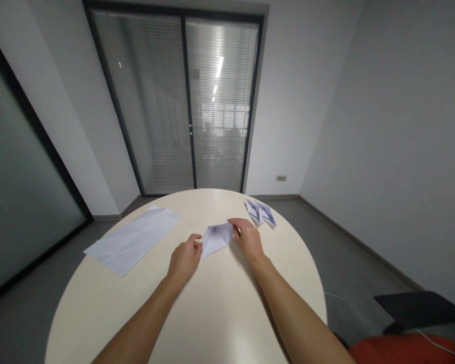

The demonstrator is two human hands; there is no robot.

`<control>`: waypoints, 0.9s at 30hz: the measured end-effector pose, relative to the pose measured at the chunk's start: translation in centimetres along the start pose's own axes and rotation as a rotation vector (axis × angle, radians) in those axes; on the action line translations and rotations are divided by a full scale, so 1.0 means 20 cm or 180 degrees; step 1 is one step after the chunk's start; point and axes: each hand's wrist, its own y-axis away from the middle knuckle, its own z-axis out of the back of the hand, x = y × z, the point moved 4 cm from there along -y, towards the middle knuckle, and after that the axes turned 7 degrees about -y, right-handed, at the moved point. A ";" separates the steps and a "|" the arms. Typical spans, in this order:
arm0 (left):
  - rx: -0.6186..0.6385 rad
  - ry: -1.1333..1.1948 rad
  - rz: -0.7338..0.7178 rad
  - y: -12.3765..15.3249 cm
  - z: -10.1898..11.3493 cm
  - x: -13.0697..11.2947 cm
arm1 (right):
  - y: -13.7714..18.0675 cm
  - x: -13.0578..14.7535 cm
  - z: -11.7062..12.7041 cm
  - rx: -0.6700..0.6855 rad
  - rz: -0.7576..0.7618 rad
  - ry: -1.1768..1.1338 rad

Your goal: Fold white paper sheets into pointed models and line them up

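A small folded white paper lies near the middle of the round cream table. My left hand pinches its near left corner with curled fingers. My right hand grips its right edge, fingers bent over the fold. Both forearms reach in from the bottom of the view.
A large creased white sheet lies flat at the table's left. Two small folded paper pieces rest near the far right rim. Glass doors with blinds stand behind. A dark chair part and something red sit at the lower right.
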 end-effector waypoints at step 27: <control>-0.0300 0.0208 -0.0988 -0.04 -0.14 0.07 | 0.05 0.20 -0.09 0.1584 0.0457 -0.0196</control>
